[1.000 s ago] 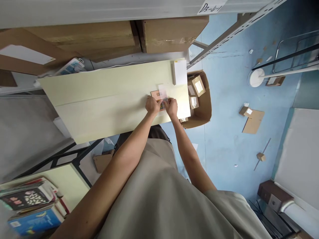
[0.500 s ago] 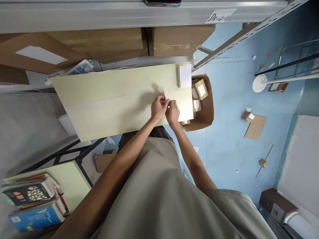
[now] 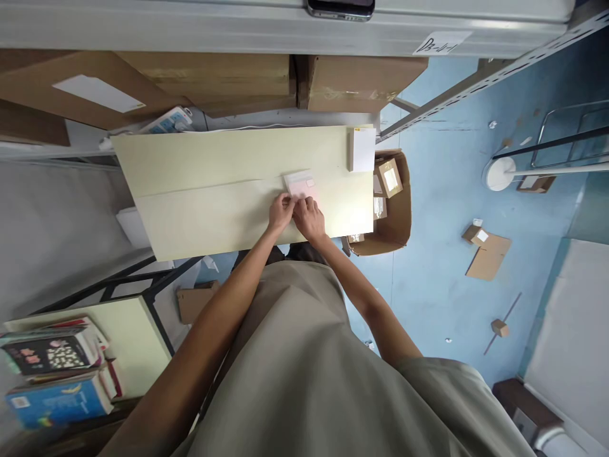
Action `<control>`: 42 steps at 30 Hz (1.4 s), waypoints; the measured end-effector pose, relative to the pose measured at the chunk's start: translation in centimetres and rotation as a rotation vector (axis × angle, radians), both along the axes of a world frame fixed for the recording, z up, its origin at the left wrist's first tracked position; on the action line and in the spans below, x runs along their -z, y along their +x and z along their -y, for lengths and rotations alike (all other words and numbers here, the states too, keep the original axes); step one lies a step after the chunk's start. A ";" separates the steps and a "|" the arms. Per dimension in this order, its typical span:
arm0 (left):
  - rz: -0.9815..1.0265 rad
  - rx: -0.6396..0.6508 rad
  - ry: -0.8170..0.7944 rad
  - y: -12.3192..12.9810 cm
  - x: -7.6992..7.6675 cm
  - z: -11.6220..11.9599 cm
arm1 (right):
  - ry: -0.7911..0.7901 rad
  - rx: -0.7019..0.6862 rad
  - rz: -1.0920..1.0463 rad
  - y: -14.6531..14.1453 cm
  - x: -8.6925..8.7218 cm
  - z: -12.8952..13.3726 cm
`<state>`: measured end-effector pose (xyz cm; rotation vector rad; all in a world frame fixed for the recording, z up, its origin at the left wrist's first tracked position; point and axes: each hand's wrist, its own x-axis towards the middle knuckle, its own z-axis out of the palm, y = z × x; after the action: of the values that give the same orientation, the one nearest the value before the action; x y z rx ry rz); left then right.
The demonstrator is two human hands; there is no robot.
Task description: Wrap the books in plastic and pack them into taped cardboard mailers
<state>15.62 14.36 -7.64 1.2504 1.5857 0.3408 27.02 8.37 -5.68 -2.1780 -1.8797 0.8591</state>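
Observation:
A small pale pink packet (image 3: 302, 183) lies flat over the cream board (image 3: 204, 209), near its middle right. My left hand (image 3: 281, 212) pinches at the packet's near edge, fingers closed. Right beside it, my right hand (image 3: 309, 218) is also closed at the same edge, its fingers curled. The two hands nearly touch, and the exact grip of the fingertips is too small to make out. A white box (image 3: 362, 150) stands at the board's far right corner.
An open carton (image 3: 403, 209) with small boxes sits off the board's right end. Large cardboard boxes (image 3: 228, 76) line the shelf behind, under a metal beam (image 3: 200, 28). Books (image 3: 57, 400) are stacked at lower left.
Both hands have moved left relative to the board. The pink packet now shows flat beyond the fingers, where before only a small translucent piece showed. The view has shifted a little.

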 end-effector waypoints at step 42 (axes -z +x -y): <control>-0.086 -0.181 0.042 -8.9 -1.7 2.7 | -0.111 0.274 -0.278 -2.1 0.7 -2.5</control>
<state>6.73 11.65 -5.98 1.1690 1.7785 0.4415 24.95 10.85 -6.38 -2.1751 -1.3989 1.1597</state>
